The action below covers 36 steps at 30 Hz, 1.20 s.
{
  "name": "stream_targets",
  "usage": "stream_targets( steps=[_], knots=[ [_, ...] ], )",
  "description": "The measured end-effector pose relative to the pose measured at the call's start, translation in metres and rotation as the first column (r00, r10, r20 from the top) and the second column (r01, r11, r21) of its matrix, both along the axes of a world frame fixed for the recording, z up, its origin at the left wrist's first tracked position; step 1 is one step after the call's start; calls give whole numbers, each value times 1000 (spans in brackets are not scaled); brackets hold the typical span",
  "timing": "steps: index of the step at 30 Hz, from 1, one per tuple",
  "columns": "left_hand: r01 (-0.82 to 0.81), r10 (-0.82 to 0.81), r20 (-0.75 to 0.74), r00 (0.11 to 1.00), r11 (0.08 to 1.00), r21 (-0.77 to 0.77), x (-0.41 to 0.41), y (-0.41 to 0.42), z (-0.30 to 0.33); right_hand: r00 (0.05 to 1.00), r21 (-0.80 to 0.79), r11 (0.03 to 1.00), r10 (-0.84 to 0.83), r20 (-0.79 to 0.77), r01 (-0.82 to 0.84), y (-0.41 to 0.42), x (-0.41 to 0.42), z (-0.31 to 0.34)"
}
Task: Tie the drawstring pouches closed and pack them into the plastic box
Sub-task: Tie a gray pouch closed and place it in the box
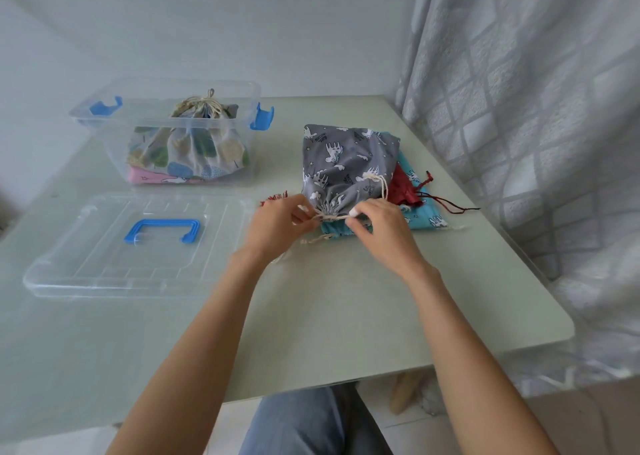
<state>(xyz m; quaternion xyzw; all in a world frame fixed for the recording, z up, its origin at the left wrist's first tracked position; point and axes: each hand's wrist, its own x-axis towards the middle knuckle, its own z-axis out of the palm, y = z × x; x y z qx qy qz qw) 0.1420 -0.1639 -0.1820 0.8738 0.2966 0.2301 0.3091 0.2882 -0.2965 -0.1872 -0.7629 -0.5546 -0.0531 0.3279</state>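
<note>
The person's denim-covered lap (311, 423) is sitting nearest the lens, under the tabletop (329, 316) edge, and two bare forearms are reaching out from it. The left hand (277, 222) and right hand (377, 226) are working close together, each grip pinching a length of the cream drawstring (330, 216) at the gathered mouth of the grey pouch (343, 163); the fingers are curling round the cord, which is stretching taut between them across the cinched neck. A loose loop of the same cord is lying on the grey cloth just beyond the right grip.

Under the grey pouch, and showing beneath and to the right of both hands, a teal pouch (420, 220) is lying flat, with a dark red pouch (403, 189) between the two and its thin red cords trailing off to the right. Neither looks tied yet.

Well off beyond the left grip, the clear plastic box (221, 91) is standing open, with a tree-print pouch (188, 149) already tied inside it on top of a pink pouch (152, 176). Its lid (104, 267) is lying flat on the near left, blue handle up.

So, as a judgement: two pouches are packed, the grey one is mid-knot, and two more are waiting, then all three need packing.
</note>
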Motion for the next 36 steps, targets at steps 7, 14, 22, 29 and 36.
stream_targets(
  steps=[7, 14, 22, 29, 36],
  knots=[
    [-149, 144, 83, 986, 987, 55, 0, -1, -5, 986, 6, 990, -140, 93, 140, -16, 1, 10],
    [-123, 124, -5, 992, 988, 91, -12, 6, -10, 973, -5, 978, -207, -102, 207, -20, -2, 1],
    [39, -43, 75, 996, 998, 47, -12, 0, -7, 711, 163, 955, 295, -638, -249, 4, -19, 51],
    [281, -163, 318, 934, 885, -372, -25, -3, 7, 768, 93, 972, 229, -599, -218, 56, -13, 33],
    [335, -68, 496, 866, 815, -473, -34, 7, 12, 748, -58, 961, 173, -640, -272, 53, -3, 12]
  ],
)
